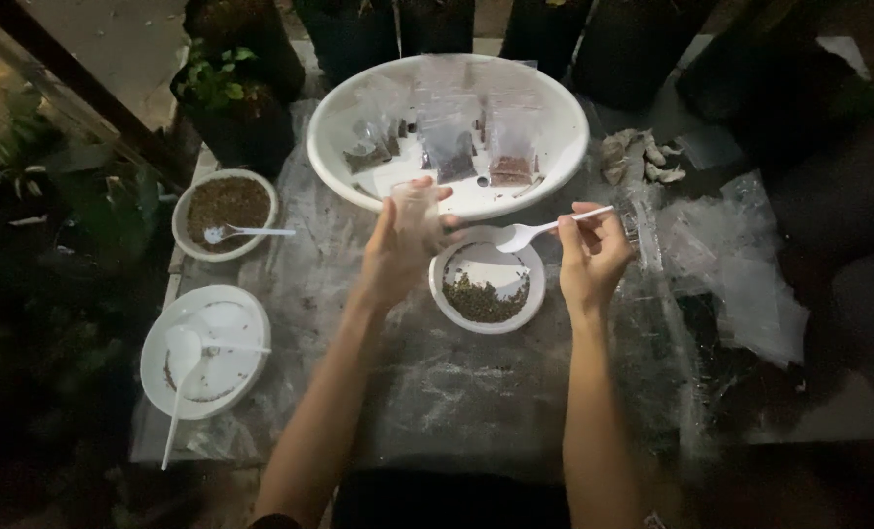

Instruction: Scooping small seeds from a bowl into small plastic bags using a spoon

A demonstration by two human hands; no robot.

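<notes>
Two hands are up over the table here, both busy. Left hand (pixel 398 257) is pinching a small clear bag (pixel 417 208) by its top edge, holding it upright just above the small white bowl (pixel 487 284) that has a heap of dark seeds in it. That bag looks super light and floppy, thin slippery plastic, so I'd say the only sane grip is right at the mouth, fingers on either side, otherwise it just folds shut. Right hand (pixel 590 257) has its fingers curled around the handle end of a white plastic spoon (pixel 544 231), with the spoon's bowl pointing left toward the bag. The spoon reads as stiff but feather-light, easy to steer from the tail end like that. Both forearms come up from the bottom of the view, wrists bent slightly inward so the hands face each other over the bowl. Behind them sits a big white basin (pixel 334 147) with several filled clear packets lying in it.
</notes>
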